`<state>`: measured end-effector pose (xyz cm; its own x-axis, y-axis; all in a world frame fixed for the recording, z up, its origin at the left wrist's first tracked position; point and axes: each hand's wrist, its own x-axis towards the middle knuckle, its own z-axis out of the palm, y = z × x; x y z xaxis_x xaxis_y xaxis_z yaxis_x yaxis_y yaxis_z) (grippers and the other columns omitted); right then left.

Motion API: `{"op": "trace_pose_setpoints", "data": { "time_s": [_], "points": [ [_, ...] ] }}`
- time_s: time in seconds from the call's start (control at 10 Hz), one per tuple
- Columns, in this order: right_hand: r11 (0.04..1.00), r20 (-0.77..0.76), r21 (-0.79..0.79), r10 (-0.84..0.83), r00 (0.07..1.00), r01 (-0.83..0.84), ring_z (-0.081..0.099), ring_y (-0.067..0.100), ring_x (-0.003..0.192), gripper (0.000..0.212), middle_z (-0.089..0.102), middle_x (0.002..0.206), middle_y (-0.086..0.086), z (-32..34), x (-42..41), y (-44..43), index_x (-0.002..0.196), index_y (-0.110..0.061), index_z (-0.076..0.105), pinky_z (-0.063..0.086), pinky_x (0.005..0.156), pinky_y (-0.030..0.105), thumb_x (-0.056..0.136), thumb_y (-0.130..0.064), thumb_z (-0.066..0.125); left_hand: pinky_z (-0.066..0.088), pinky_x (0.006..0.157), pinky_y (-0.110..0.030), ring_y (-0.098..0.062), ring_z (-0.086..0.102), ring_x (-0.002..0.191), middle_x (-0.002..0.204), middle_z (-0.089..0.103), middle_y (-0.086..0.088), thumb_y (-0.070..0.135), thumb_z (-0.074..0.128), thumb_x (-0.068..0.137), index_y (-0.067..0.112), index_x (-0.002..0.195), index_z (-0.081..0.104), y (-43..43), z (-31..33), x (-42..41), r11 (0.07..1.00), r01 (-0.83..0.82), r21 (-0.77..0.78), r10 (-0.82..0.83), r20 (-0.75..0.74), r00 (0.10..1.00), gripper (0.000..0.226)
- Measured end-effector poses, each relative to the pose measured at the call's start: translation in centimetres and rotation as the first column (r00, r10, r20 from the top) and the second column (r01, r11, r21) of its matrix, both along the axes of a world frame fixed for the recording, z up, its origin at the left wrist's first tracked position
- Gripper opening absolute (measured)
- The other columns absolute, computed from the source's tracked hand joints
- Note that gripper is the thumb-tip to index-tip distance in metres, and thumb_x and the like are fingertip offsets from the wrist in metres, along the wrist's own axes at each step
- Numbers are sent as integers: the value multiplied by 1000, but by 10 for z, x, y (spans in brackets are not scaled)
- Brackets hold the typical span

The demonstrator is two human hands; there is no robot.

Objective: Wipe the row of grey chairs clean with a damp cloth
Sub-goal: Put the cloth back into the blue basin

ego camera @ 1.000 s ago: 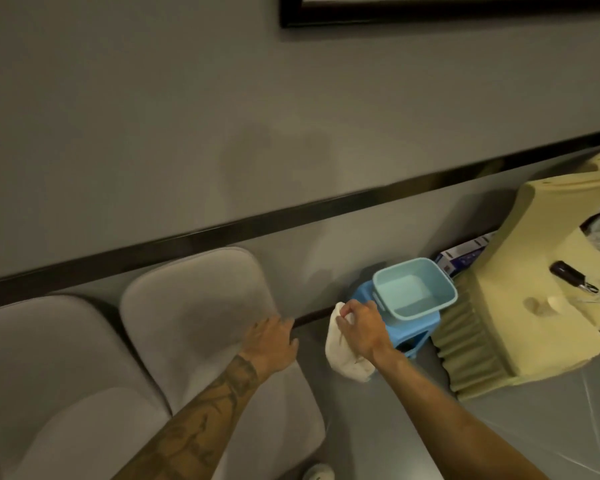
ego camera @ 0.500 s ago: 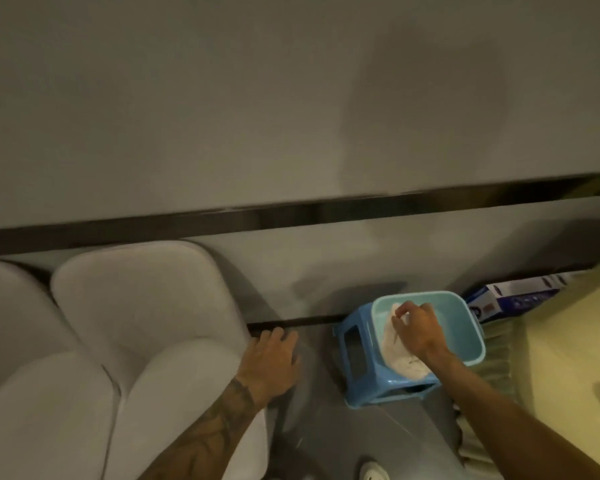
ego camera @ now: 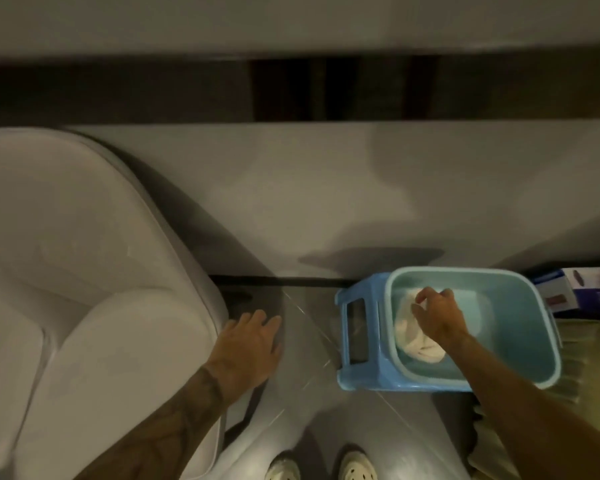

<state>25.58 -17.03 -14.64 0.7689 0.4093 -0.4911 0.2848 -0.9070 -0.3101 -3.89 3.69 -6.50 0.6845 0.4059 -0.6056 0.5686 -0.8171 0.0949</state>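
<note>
A grey chair (ego camera: 84,271) fills the left of the head view, its back against the wall. My left hand (ego camera: 250,344) lies flat with straight fingers beside the chair seat's right edge, over the floor. A pale blue basin (ego camera: 520,327) stands on a blue plastic stool (ego camera: 361,341) at the right. My right hand (ego camera: 437,317) reaches into the basin and pinches the white cloth (ego camera: 416,337), which lies bunched on the basin's bottom. Whether water is in the basin cannot be made out.
The grey wall with a dark horizontal rail (ego camera: 291,91) runs across the top. A blue and white box (ego camera: 589,292) sits by the wall at far right, above yellow foam (ego camera: 589,393). My white shoes (ego camera: 326,469) stand on the glossy floor below.
My right hand carried the cloth from beside the stool into the basin and lowered it to the bottom. My view tilted down and closer. My left hand slid off the chair's edge.
</note>
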Motion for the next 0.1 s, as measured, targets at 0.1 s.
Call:
{"op": "trace_pose_setpoints", "data": {
  "time_s": [0.1],
  "points": [
    [1000, -35, -24, -10, 999, 9, 64, 37, 96, 25, 45, 131, 16, -11, -3, -8, 123, -11, 61, 49, 93, 40, 100, -21, 59, 39, 112, -38, -22, 46, 131, 146, 45, -2, 46, 41, 107, 23, 159, 31, 1, -13, 10, 998, -47, -31, 48, 29, 998, 57]
  ]
}}
